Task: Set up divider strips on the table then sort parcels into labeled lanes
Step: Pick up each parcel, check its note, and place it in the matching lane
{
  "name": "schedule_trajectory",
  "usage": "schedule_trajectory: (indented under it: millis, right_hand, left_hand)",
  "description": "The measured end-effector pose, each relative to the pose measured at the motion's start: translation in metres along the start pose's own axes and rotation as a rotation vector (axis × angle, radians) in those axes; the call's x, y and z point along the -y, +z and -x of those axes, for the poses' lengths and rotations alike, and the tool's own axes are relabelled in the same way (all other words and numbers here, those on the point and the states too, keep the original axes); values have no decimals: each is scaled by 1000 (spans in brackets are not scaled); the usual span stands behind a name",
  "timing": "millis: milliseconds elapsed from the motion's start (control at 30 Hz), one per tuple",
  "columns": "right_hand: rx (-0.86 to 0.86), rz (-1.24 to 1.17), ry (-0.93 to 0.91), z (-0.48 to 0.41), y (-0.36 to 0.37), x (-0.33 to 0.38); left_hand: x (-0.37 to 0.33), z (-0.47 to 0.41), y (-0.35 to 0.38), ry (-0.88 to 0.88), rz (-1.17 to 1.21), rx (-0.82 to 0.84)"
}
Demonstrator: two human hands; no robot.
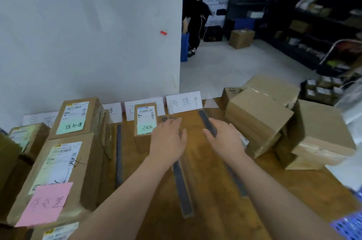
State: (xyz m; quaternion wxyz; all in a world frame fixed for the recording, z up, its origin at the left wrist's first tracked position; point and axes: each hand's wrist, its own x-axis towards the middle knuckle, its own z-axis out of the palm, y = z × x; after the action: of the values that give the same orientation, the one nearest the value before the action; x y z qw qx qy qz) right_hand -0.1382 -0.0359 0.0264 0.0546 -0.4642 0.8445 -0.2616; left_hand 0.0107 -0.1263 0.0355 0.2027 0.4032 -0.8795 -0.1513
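Three dark grey divider strips lie lengthwise on the wooden table [205,190]: a left strip [118,153], a middle strip [183,188] and a right strip [207,122]. My left hand [168,139] lies flat over the far part of the middle strip, fingers straight. My right hand [223,138] rests with straight fingers on the right strip. A small parcel [146,122] with a green note stands between the left and middle strips. White lane labels [184,101] stand along the table's far edge.
Parcels with green and pink notes [64,171] fill the left side. A stack of plain cardboard boxes [274,118] crowds the right side. Behind the table are a white wall and an aisle with dark shelving; a person in black stands there [194,22].
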Motion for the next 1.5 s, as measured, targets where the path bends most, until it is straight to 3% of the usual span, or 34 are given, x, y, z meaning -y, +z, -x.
schedule_trajectory:
  millis: [367,500,733,967,1100,1300,1500]
  right_hand:
    - [-177,99,339,94,-115,-119]
    - [-225,45,430,101,-150,-178]
    - [-199,-174,564,66,-192,-284]
    - [32,-370,583,28,-190,-351]
    - [12,-612,554,23,-184,-364]
    - [-133,-981,686,39,-198,-384]
    - [-4,-1234,695,64,-219,-391]
  left_hand:
    - [-150,22,59,330,98,156]
    - [-210,10,88,348,142,222]
    - [-296,-22,156,155,240,352]
    - [-338,-52,208,-130,349,456]
    - [-348,-46,217,-254,551,404]
    - [-361,-8,213,-271,736,313]
    - [-364,35,204,-231,844,354]
